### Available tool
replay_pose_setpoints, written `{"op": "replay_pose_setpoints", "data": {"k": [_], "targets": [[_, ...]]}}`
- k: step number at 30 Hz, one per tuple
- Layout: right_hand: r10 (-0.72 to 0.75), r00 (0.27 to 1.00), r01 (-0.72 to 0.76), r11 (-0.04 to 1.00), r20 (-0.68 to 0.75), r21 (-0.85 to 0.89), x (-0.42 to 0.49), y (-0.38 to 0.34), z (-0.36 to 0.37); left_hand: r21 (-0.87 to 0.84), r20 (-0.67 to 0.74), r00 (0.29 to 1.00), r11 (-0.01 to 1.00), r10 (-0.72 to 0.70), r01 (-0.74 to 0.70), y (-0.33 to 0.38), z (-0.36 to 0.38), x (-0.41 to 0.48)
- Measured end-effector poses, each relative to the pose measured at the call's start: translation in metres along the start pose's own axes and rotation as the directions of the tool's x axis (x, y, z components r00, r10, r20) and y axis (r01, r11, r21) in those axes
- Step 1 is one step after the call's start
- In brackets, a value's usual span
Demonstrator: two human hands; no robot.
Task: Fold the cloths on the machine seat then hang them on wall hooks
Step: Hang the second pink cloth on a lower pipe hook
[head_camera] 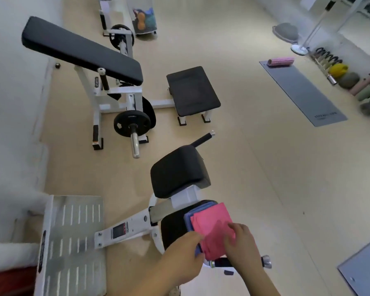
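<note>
Both bare forearms reach forward from below and draw close together. The left hand [185, 247] is turned inward, thumb and fingers pinching the near edge of the cloths [212, 223]. The right hand [241, 245] lies palm down, fingers loosely bent, fingertips resting on top.

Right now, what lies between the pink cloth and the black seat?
In the head view, a blue cloth lies under the pink cloth, on the seat.
</note>
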State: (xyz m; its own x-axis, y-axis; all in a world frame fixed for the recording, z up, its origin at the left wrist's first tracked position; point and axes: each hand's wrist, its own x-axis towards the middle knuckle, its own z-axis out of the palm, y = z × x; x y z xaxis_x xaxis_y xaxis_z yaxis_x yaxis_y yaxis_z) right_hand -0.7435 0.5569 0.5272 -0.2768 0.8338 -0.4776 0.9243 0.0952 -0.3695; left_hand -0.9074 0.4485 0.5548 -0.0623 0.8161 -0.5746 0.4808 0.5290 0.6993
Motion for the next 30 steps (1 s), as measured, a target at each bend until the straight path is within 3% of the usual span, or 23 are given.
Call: {"op": "replay_pose_setpoints", "data": {"k": [2, 4, 8, 10, 13, 15, 20, 26, 30], "targets": [[0.057, 0.997, -0.058, 0.998, 0.045, 0.014, 0.008, 0.028, -0.001, 0.034, 0.044, 0.999, 0.999, -0.005, 0.003, 0.009, 0.022, 0.019], [0.131, 0.987, -0.144, 0.978, 0.096, 0.152, 0.013, 0.048, 0.002, 0.077, 0.092, 0.996, 0.997, -0.018, 0.011, 0.015, 0.038, 0.029], [0.287, 0.937, -0.344, 0.852, 0.197, 0.394, 0.025, 0.068, 0.012, 0.111, 0.138, 0.99, 0.993, -0.04, 0.025, 0.006, 0.054, 0.039], [0.389, 0.888, -0.457, 0.69, 0.246, 0.561, 0.03, 0.066, 0.011, 0.114, 0.138, 0.988, 0.992, -0.067, 0.051, -0.001, 0.059, 0.042], [0.405, 0.783, -0.606, 0.323, 0.473, 0.727, 0.034, 0.065, 0.01, 0.099, 0.121, 0.989, 0.992, -0.089, 0.077, -0.007, 0.064, 0.043], [0.366, 0.78, -0.601, 0.215, 0.507, 0.77, 0.032, 0.063, 0.012, 0.069, 0.086, 0.993, 0.995, -0.082, 0.076, -0.011, 0.067, 0.04], [0.383, 0.884, -0.419, 0.395, 0.268, 0.817, 0.018, 0.044, 0.018, -0.038, -0.059, 0.996, 0.997, -0.064, 0.062, -0.015, 0.058, 0.028], [0.387, 0.922, -0.216, 0.455, 0.026, 0.864, 0.004, 0.007, -0.003, -0.089, -0.124, 0.987, 0.992, -0.098, 0.087, -0.028, 0.037, 0.005], [0.22, 0.963, -0.013, 0.618, -0.157, 0.786, -0.007, -0.023, -0.025, -0.184, -0.195, 0.974, 0.98, -0.118, 0.082, -0.035, 0.025, -0.009]]}}
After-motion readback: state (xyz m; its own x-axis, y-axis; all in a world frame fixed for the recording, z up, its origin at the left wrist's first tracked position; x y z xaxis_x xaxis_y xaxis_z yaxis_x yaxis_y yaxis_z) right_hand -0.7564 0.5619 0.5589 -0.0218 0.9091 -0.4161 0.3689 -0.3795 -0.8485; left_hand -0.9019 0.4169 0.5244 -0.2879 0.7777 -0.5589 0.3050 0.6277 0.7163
